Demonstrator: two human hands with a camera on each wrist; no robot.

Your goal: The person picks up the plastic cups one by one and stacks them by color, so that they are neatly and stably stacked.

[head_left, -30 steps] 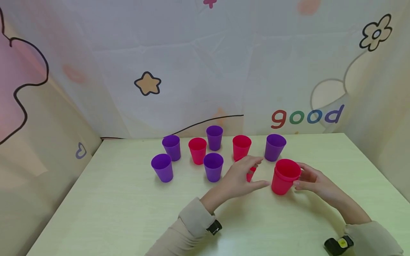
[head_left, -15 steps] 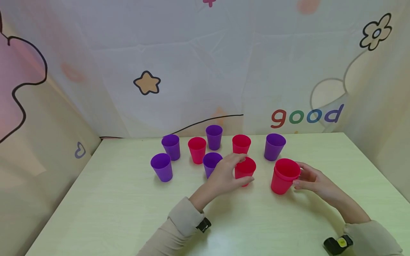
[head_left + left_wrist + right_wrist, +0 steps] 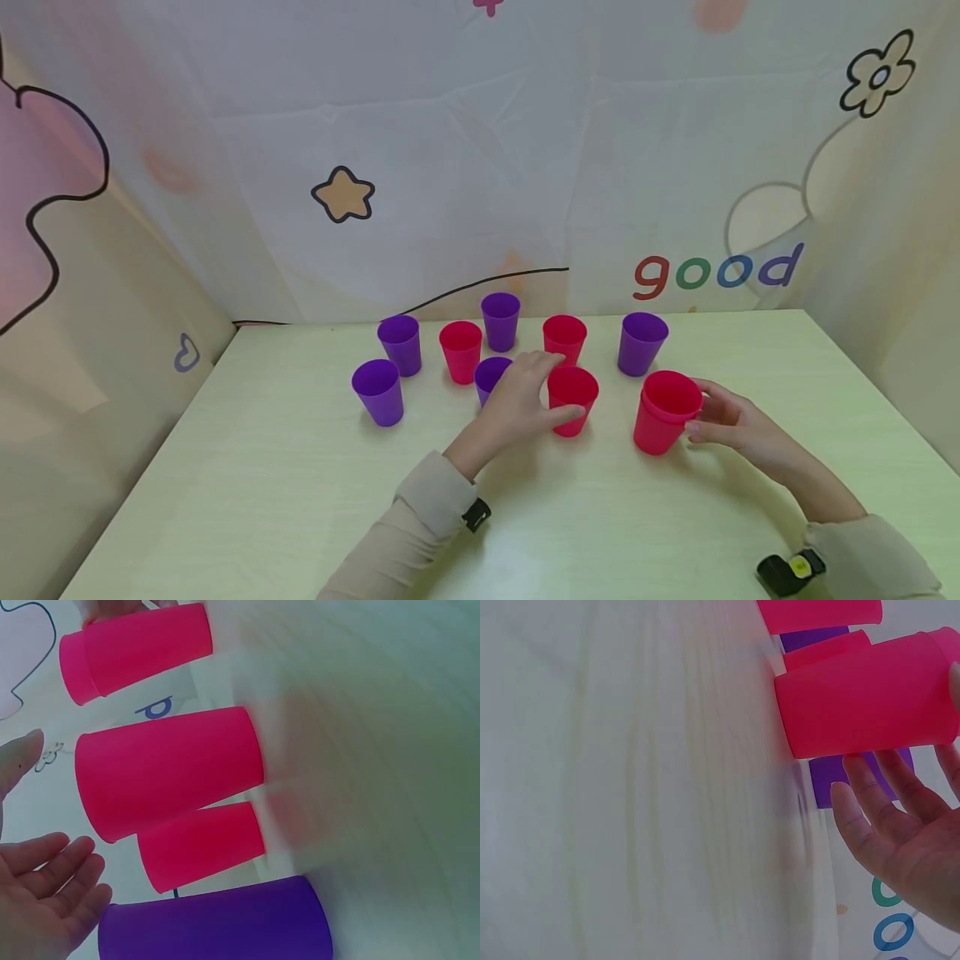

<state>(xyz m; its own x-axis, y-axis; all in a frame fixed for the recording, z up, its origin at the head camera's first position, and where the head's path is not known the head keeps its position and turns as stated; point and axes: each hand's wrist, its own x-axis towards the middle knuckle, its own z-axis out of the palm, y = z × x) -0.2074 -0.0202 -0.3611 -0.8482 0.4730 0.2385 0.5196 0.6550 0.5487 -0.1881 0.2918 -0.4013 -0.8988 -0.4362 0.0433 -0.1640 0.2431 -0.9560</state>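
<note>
My right hand holds a stack of two nested red cups by their right side, thumb near the upper rim and fingers behind. The stack stands upright at the table's right. Left of it stands a single red cup, with my left hand beside it, fingers and thumb spread. In the left wrist view a gap shows between the left fingers and that red cup. A purple cup is partly covered by the left hand.
Behind stand two more red cups, one to the left and one nearer the middle. Purple cups stand at the left, at back left, at the back and at back right. A printed curtain hangs behind the table.
The left hand has moved left, away from the nested stack, to beside the single red cup. The right hand and stack have stayed in place.
</note>
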